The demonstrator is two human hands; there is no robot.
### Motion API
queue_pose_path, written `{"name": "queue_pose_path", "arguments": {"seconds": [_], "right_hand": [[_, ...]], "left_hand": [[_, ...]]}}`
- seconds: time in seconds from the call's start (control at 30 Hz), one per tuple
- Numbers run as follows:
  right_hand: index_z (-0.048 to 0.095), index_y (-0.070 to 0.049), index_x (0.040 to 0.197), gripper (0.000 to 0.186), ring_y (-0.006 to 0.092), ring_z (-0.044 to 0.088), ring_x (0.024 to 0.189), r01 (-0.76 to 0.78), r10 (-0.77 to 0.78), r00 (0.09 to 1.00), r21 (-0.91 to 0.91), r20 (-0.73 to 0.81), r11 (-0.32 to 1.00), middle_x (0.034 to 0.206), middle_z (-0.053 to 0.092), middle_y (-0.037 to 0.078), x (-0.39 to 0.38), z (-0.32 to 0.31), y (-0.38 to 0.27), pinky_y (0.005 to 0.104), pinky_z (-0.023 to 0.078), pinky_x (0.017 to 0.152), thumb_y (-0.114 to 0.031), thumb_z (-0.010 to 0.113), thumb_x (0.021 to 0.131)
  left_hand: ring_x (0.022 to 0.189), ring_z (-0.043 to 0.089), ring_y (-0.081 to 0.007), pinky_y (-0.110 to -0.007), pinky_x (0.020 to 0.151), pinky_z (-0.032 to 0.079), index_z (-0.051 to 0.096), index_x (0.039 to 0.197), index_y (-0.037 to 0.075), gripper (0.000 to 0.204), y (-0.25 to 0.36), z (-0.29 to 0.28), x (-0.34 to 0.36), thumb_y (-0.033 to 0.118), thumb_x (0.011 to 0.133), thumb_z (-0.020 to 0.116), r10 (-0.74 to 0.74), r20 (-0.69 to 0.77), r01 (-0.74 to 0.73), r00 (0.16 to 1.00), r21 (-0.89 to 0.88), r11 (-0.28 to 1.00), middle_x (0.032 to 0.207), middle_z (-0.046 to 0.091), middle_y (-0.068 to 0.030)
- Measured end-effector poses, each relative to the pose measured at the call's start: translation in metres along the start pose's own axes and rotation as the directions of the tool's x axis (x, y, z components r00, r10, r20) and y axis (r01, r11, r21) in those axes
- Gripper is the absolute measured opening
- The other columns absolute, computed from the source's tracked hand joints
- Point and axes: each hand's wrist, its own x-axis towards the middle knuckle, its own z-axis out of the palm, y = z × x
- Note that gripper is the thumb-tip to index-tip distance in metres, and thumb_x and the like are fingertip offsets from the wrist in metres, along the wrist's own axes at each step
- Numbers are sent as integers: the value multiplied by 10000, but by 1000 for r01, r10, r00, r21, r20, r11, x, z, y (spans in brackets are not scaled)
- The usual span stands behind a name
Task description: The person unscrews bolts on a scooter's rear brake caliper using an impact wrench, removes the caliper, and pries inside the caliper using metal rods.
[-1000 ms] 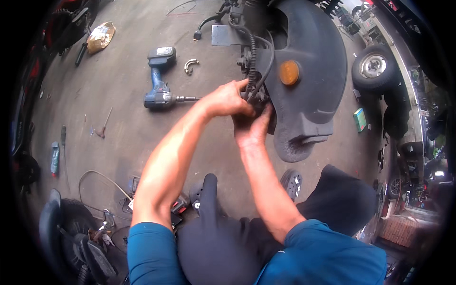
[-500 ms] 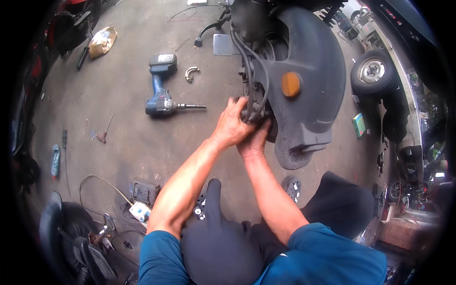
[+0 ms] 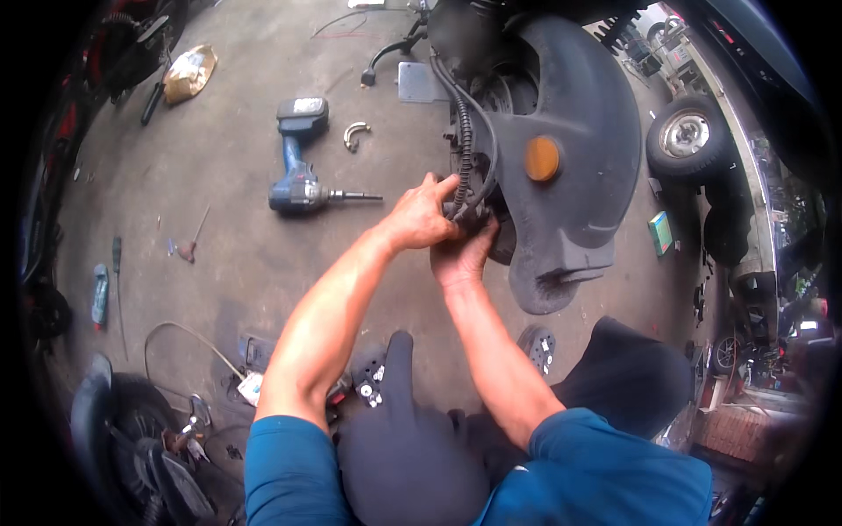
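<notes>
Both hands reach to the left edge of a black plastic fender (image 3: 579, 123) with a round orange reflector (image 3: 542, 159). My left hand (image 3: 423, 215) has its fingers bent around a dark part beside a ribbed black cable (image 3: 464, 131). Just below and to the right, my right hand (image 3: 462, 257) is closed at the same spot, its fingertips going in under a smooth black cable (image 3: 493, 140). What either hand grips is hidden by fingers and cables. A blue cordless impact wrench (image 3: 298, 180) lies on the floor left of my hands, its long socket bit toward them.
A curved metal pipe piece (image 3: 354, 136) and a grey plate (image 3: 421, 82) lie on the concrete floor. Farther left are a screwdriver (image 3: 117, 263) and a T-handled tool (image 3: 191, 247). A wheel (image 3: 688, 136) and a green box (image 3: 660, 232) are at the right. A white power strip (image 3: 251, 387) sits beside my left arm.
My left hand and forearm have shifted slightly left, and my right hand has tilted a little with them. Both stay at the same place by the fender.
</notes>
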Motion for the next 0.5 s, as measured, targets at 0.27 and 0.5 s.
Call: {"name": "queue_pose_path", "arguments": {"seconds": [0.27, 0.5], "right_hand": [[469, -121, 1294, 637, 218, 460, 1204, -15, 15, 1000, -39, 10, 999, 1286, 504, 62, -4, -12, -21, 372, 321, 1058, -606, 356, 897], [498, -133, 1267, 603, 200, 468, 1188, 17, -18, 998, 20, 54, 1000, 1259, 526, 30, -1, -5, -16, 362, 336, 1039, -585, 482, 867]], "left_hand": [[1112, 495, -447, -452, 971, 421, 487, 1242, 90, 655, 37, 11, -11, 216, 640, 712, -120, -77, 103, 990, -197, 975, 1140, 545, -284], [1034, 536, -444, -474, 891, 448, 501, 1249, 112, 687, 19, 3, -7, 231, 606, 715, -30, -62, 18, 998, -183, 983, 1094, 521, -255]]}}
